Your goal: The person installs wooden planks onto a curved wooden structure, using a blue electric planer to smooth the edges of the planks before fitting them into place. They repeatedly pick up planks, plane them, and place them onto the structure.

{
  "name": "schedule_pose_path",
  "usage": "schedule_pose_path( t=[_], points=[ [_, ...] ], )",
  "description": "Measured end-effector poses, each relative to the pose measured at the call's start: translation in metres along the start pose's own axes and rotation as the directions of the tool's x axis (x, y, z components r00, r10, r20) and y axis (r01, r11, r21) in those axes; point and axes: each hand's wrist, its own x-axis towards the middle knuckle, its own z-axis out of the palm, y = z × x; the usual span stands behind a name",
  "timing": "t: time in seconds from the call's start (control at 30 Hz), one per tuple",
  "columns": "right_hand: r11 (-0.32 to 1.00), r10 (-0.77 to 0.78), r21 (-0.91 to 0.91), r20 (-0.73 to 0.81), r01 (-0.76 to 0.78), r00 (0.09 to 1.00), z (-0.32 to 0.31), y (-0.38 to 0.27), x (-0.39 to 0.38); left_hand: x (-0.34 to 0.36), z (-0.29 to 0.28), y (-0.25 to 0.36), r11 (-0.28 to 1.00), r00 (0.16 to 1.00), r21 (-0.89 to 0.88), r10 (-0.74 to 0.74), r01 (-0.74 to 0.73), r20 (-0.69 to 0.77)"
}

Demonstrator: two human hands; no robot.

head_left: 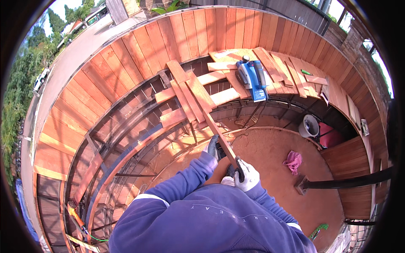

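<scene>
My gloved left hand (214, 147) grips a long, narrow reddish-brown wooden board (221, 135) partway along it, below my body's line of sight to the bench. My gloved right hand (247, 173), white on the back, holds the same board at its near end. The board's far end reaches up to several loose planks (192, 95) lying crosswise on the curved bench frame. A blue electric planer (255, 82) rests on boards to the right of them, among more cut planks (270, 63).
A curved plank wall (160, 40) surrounds me above a metal frame (105, 147). An orange tool with green hose (76, 213) lies at left. A grey bucket (309, 125), pink cloth (292, 161) and black post (346, 182) stand or lie at right on the dusty floor (261, 147).
</scene>
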Motion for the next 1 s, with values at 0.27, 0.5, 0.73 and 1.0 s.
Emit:
schedule_pose_path(
  t=[0.27, 0.5, 0.73, 1.0],
  points=[
    [1.0, 0.005, 0.011, -0.008, -0.005, 1.0, 0.008, -0.001, 0.01, 0.004, 0.001, 0.003, 0.994, 0.997, 0.073, 0.081, -0.08, -0.015],
    [0.998, 0.032, 0.054, 0.02, -0.033, 0.999, 0.054, -0.011, 0.075, 0.014, -0.004, 0.036, 0.995, 0.997, 0.098, 0.036, -0.028, -0.072],
    [0.998, 0.026, 0.054, -0.057, -0.023, 0.998, 0.066, -0.009, 0.078, -0.011, -0.014, 0.014, 0.99, 0.991, 0.139, -0.037, 0.02, 0.125],
    [0.863, 0.047, 0.465, 0.315, -0.197, 0.948, 0.027, 0.008, 0.088, -0.02, 0.038, 0.094, 0.182, 0.712, 0.931, 0.694, -0.317, 0.106]
  ],
)
